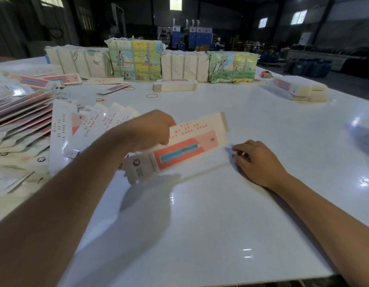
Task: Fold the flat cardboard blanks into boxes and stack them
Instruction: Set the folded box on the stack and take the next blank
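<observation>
Head view shows a person at a glossy white table [200, 224] in a dim warehouse. Left hand [152, 129] grips one cardboard blank [179, 148] along its upper long edge, fingers curled round it, holding it tilted above the table centre; the blank shows a coral and blue printed panel, rows of red print above, and a flap at the near-left end. Whether its lower edge touches the table cannot be told. Right hand [256, 160] rests on the table just right of the blank, apart from it, fingers loosely curled and holding nothing. Supply of loose blanks [61, 129] lies fanned at the left side, near the left forearm. A low stack of folded pieces [175, 85] sits mid-table further back, and another stack [299, 90] sits at the far right. Strapped bundles [135, 59] line the far edge; rubber bands [152, 95] lie scattered before them. Judgement: one blank has been picked up and folding is about to begin or is at an early stage; the piece appears flat, not yet a box. Next move likely calls for the right hand to take the free end, so both hands can open the panels along the creases and tuck the end flap.
</observation>
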